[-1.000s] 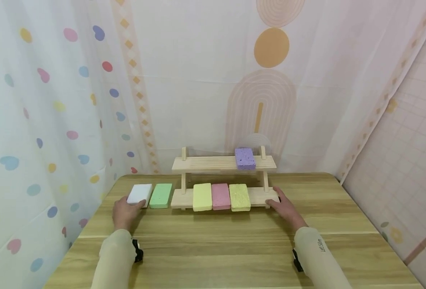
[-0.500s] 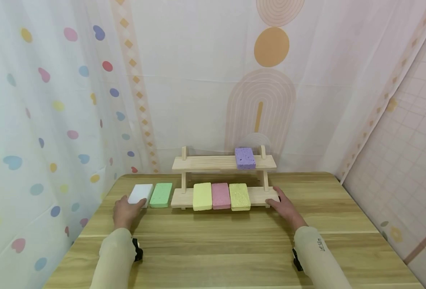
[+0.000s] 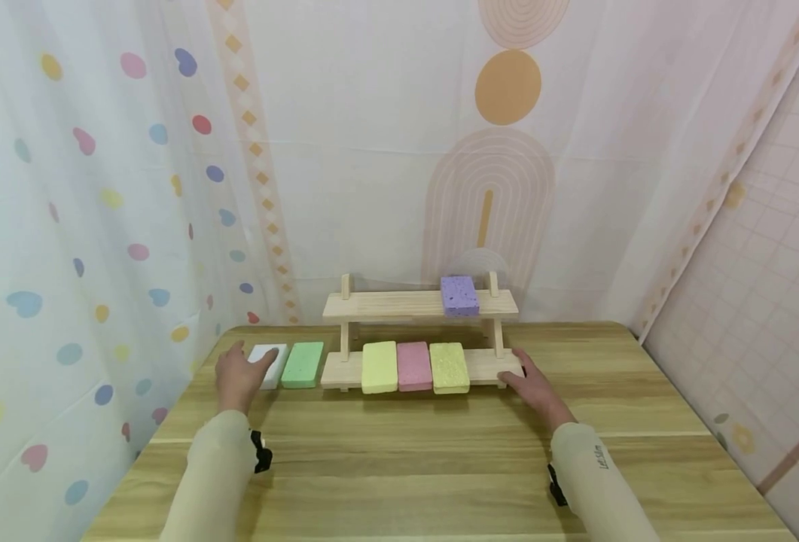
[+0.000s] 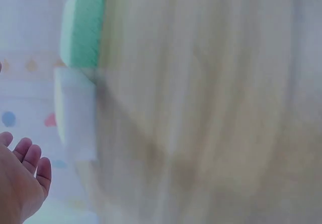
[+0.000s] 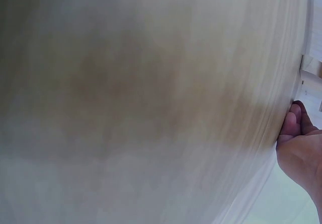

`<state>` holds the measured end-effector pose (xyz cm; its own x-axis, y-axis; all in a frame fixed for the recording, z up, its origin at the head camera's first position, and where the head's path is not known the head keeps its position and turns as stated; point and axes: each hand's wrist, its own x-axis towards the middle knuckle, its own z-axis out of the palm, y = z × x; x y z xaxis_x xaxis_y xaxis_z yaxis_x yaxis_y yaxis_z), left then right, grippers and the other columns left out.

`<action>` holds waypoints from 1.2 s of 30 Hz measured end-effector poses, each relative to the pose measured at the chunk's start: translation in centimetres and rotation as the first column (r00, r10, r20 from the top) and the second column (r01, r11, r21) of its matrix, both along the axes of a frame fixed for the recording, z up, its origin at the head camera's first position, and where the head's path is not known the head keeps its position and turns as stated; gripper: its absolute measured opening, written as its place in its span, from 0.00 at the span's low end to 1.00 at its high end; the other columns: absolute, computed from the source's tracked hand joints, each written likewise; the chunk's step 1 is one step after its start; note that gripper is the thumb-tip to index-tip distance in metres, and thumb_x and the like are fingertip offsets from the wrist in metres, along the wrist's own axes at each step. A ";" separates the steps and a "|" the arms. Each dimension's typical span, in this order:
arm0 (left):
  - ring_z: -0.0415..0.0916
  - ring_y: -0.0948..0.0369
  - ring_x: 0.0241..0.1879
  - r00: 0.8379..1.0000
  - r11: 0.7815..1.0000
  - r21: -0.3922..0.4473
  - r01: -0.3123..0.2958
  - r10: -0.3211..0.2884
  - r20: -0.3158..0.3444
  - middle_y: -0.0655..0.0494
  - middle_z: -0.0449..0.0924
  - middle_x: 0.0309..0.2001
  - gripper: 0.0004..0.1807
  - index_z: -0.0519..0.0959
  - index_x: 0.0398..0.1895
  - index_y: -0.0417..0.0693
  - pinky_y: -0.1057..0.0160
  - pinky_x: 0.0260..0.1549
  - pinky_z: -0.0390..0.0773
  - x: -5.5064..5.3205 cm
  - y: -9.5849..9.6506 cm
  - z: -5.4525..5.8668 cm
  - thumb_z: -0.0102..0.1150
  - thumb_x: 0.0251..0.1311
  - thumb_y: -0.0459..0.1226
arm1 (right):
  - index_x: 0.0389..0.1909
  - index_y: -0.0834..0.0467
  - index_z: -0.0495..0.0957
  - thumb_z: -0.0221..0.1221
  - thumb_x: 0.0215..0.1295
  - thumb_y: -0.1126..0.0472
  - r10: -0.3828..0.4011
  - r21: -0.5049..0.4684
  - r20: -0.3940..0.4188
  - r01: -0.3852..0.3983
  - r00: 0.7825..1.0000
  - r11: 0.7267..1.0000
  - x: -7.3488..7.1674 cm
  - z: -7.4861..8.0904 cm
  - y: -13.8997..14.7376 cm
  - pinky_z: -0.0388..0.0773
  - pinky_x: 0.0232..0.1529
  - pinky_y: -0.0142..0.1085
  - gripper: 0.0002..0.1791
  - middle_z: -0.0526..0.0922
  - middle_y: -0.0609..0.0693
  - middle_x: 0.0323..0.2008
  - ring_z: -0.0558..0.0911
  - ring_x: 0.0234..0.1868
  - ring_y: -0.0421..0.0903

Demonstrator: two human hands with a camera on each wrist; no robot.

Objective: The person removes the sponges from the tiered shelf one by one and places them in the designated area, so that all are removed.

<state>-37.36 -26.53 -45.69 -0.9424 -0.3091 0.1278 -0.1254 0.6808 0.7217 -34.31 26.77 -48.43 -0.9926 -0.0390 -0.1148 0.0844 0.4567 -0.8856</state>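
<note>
Over the white sponge my left hand hovers with its fingers spread, partly covering it in the head view. In the left wrist view its fingers look loose and hold nothing. Right beside the white block lies a green sponge, flat on the table. My right hand grips the right end of a two-tier wooden shelf rack, thumb at the front corner and fingers round the side. A light yellow sponge, a pink sponge and a speckled yellow sponge sit on its lower board.
A purple sponge lies on the upper board, toward its right end. The wood-grain table extends in front of the rack. Patterned curtains hang behind and to the left.
My left hand has let go of the white sponge and risen slightly off it, its fingers spreading. The white sponge has shifted slightly right, closer to the green one. My right hand has stayed put.
</note>
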 end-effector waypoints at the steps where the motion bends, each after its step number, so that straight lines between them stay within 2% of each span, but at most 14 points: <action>1: 0.50 0.32 0.68 1.000 1.000 0.005 -0.001 0.001 -0.005 0.24 0.55 0.67 0.51 0.51 0.74 0.29 0.36 0.64 0.55 -0.1 0.3 0.4 0.57 0.64 0.58 | 0.79 0.55 0.41 0.55 0.72 0.47 0.003 0.002 -0.002 -0.003 1.000 1.000 0.0 0.0 0.0 0.45 0.70 0.62 0.45 0.41 0.66 0.77 0.43 0.76 0.66; 8: 0.48 0.32 0.69 0.999 1.000 0.015 0.017 -0.017 -0.048 0.26 0.52 0.70 0.52 0.49 0.77 0.34 0.34 0.65 0.52 -1.5 2.9 2.9 0.58 0.63 0.58 | 0.80 0.53 0.41 0.55 0.72 0.46 -0.008 -0.018 0.005 0.008 1.000 1.000 0.0 0.0 0.2 0.45 0.70 0.63 0.45 0.40 0.65 0.77 0.42 0.76 0.65; 13: 0.39 0.34 0.73 0.997 0.999 0.035 0.035 -0.032 -0.074 0.29 0.41 0.75 0.51 0.50 0.77 0.36 0.37 0.68 0.47 -2.2 4.7 3.8 0.59 0.63 0.57 | 0.79 0.55 0.41 0.55 0.72 0.47 0.004 0.000 -0.008 -0.004 1.000 1.000 0.2 -0.3 0.3 0.44 0.70 0.63 0.45 0.39 0.65 0.77 0.42 0.76 0.66; 16: 0.34 0.36 0.75 0.993 0.998 0.036 0.056 -0.052 -0.108 0.29 0.42 0.75 0.47 0.53 0.75 0.34 0.38 0.70 0.44 -2.5 5.8 4.1 0.60 0.63 0.52 | 0.79 0.56 0.40 0.55 0.72 0.46 0.006 0.007 -0.005 -0.006 1.000 1.000 0.2 -0.6 0.4 0.44 0.70 0.63 0.46 0.39 0.65 0.77 0.42 0.75 0.66; 20: 0.47 0.37 0.72 0.985 0.997 0.032 0.077 -0.071 -0.157 0.31 0.57 0.70 0.45 0.57 0.74 0.34 0.39 0.68 0.51 -3.1 7.7 4.6 0.61 0.62 0.51 | 0.79 0.54 0.41 0.55 0.71 0.45 -0.007 0.001 0.002 0.007 1.000 1.000 0.3 -0.7 0.4 0.46 0.70 0.63 0.46 0.41 0.66 0.77 0.44 0.75 0.66; 23: 0.56 0.39 0.68 0.982 0.995 0.037 0.093 -0.085 -0.170 0.34 0.61 0.68 0.46 0.57 0.74 0.36 0.41 0.65 0.58 -3.4 9.3 5.2 0.61 0.62 0.54 | 0.80 0.53 0.41 0.55 0.71 0.45 -0.006 -0.002 -0.003 0.006 1.000 1.000 0.2 -0.5 0.4 0.46 0.70 0.63 0.46 0.42 0.66 0.77 0.44 0.75 0.67; 30: 0.59 0.41 0.67 0.971 0.986 0.066 0.154 -0.138 -0.197 0.36 0.63 0.67 0.45 0.58 0.74 0.37 0.43 0.64 0.61 -3.3 13.1 7.2 0.61 0.63 0.54 | 0.79 0.53 0.42 0.55 0.70 0.43 0.000 0.015 -0.013 0.001 1.000 1.000 -0.3 -0.4 0.2 0.47 0.69 0.64 0.46 0.43 0.66 0.77 0.45 0.75 0.68; 36: 0.60 0.43 0.66 0.967 0.976 0.097 0.197 -0.177 -0.186 0.39 0.62 0.67 0.44 0.59 0.74 0.41 0.43 0.63 0.63 -3.4 16.8 7.8 0.61 0.62 0.55 | 0.79 0.53 0.42 0.55 0.69 0.42 -0.010 0.010 -0.018 0.010 1.000 1.000 -0.5 -0.4 0.3 0.47 0.69 0.65 0.47 0.44 0.67 0.76 0.46 0.74 0.68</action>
<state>-40.75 -9.68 -37.88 -0.9508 -0.1517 0.2702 0.1315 0.5922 0.7950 -34.78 27.03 -48.88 -0.9948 -0.0285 -0.0976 0.0733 0.4644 -0.8826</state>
